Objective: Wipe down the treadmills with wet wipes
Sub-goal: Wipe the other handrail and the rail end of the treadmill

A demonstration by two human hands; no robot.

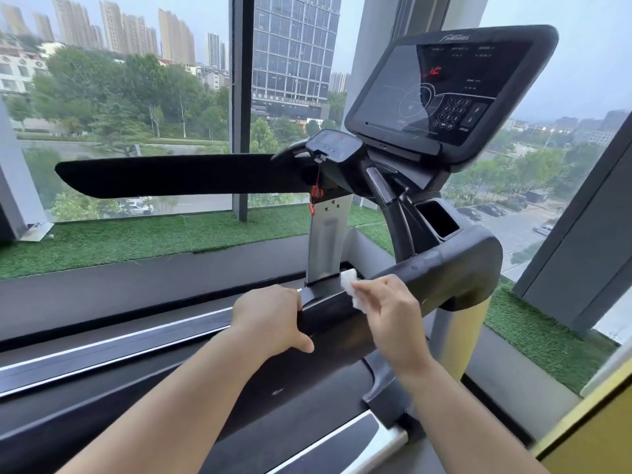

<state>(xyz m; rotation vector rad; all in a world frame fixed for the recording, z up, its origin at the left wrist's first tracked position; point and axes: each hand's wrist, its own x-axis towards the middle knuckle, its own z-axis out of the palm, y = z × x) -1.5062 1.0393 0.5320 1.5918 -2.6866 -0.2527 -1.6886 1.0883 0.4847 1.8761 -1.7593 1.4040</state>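
One treadmill with two handrails. Two bare hands meet on the near handrail. The left hand curls its fingers over the rail's left end. Just right of it, the right hand pinches one white wet wipe against the rail's top edge. The far handrail stands well apart, with open room between.

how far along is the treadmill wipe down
Done: nothing shows as clearly wiped. In hand: the right hand holds a wet wipe on the near handrail, which the left hand grips. Left, probably: the far handrail and console.
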